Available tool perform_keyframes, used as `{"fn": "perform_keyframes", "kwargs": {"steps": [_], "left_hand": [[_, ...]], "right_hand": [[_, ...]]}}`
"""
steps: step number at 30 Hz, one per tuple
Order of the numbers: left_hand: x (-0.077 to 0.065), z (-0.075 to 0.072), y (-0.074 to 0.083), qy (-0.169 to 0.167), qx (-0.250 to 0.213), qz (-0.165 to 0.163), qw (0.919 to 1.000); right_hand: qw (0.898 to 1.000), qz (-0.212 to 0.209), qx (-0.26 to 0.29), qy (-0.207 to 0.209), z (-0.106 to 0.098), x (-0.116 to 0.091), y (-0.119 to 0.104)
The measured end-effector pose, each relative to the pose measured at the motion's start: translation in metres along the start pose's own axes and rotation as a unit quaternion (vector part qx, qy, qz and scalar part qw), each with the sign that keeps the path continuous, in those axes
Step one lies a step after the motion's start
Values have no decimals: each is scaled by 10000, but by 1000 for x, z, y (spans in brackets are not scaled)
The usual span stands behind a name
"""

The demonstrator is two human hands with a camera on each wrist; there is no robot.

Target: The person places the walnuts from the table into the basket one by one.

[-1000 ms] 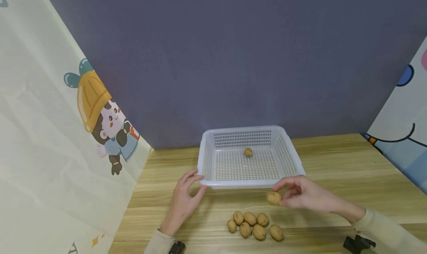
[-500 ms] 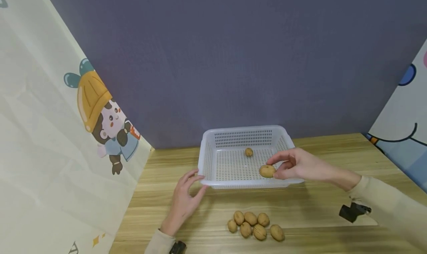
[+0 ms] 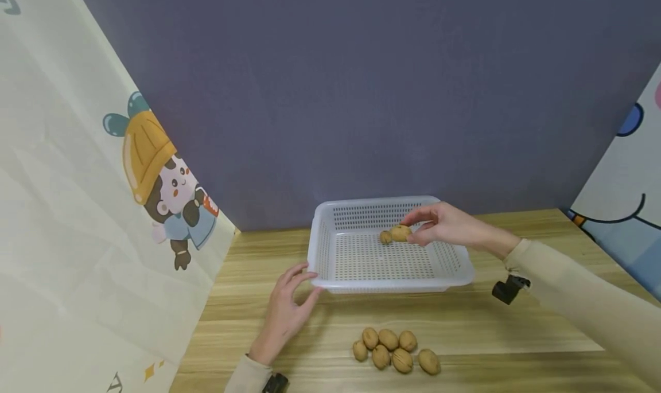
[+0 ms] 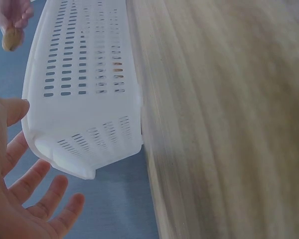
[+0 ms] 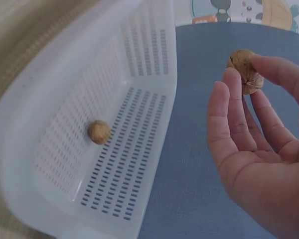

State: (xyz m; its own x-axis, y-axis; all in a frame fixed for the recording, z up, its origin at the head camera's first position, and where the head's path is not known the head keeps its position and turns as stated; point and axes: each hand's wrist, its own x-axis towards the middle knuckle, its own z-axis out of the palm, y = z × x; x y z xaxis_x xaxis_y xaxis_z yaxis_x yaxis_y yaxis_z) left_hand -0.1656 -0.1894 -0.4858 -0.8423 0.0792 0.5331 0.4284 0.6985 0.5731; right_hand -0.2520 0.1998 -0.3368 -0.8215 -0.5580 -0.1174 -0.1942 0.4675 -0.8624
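I see a wooden surface (image 3: 516, 330) set against a grey-blue wall, with cartoon-printed sheets at either side. Nearest to me on the head view lies a cluster of six walnuts (image 3: 395, 350), bunched and touching. Just beyond them to the left, my left hand (image 3: 286, 310) rests on the surface with its fingers spread and straight, the tips at the near left corner of the white basket (image 3: 322, 278). The left wrist view shows what the head view cannot: those fingers (image 4: 37, 181) stand slightly apart from the basket's corner (image 4: 84, 149), gripping nothing. Farther out, my right hand (image 3: 444, 226) reaches over the basket and pinches a walnut (image 3: 400, 232) between thumb and fingertips. From the head view it seems to touch the lone walnut (image 3: 384, 237) lying near the basket's far wall. The right wrist view settles that: the held walnut (image 5: 245, 70) is in the air, well apart from the lone walnut (image 5: 99, 132) on the basket's floor.
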Motion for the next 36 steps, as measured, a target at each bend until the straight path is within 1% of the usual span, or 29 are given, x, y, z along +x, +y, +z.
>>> {"fn": "perform_keyframes", "kwargs": {"steps": [9,16,22,25,30,36], "left_hand": [[0,1,1,40,8,11,10000],[0,1,1,45,4,15,10000],[-1,0,2,-1,6,-27,10000],[-2,0,2,-9,-13,-30,10000],[-2,0,2,1,-13,-40,10000],[-1,1,1,11,-7,0,10000]], "right_hand": [[9991,64,-113,392,-8,44,7],[9986,61,-234,479,-6,75,20],[9985,98,-64,538,-1,100,32],[9986,52,59,522,2,109,38],[9981,99,223,561,9,120,50],[9978,316,-8,587,17,135,65]]}}
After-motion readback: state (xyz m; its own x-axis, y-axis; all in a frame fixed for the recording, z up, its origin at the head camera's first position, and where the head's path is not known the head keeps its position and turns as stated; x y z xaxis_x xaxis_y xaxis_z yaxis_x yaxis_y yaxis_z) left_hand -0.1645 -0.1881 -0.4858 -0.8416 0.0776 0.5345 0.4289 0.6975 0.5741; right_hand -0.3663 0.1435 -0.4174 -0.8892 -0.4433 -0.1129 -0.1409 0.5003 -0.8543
